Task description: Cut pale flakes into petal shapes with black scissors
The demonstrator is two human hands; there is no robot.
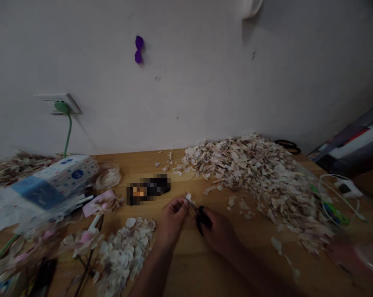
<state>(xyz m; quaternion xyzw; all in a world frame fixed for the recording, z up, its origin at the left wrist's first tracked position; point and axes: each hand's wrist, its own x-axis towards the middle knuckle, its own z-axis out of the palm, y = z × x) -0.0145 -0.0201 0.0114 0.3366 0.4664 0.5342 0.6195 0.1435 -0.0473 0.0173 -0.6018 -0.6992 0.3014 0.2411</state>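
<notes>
One head-worn camera looks forward and down from close above the bench [180, 264], facing the wall [205, 82]; both hands sit low and centre, near the lens.

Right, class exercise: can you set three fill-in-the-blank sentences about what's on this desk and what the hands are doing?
1. The right hand holds black ____.
2. The left hand pinches a small pale piece against the ____.
3. The green cable runs up to a socket on the ____.

Missing words: scissors; blades; wall
</notes>
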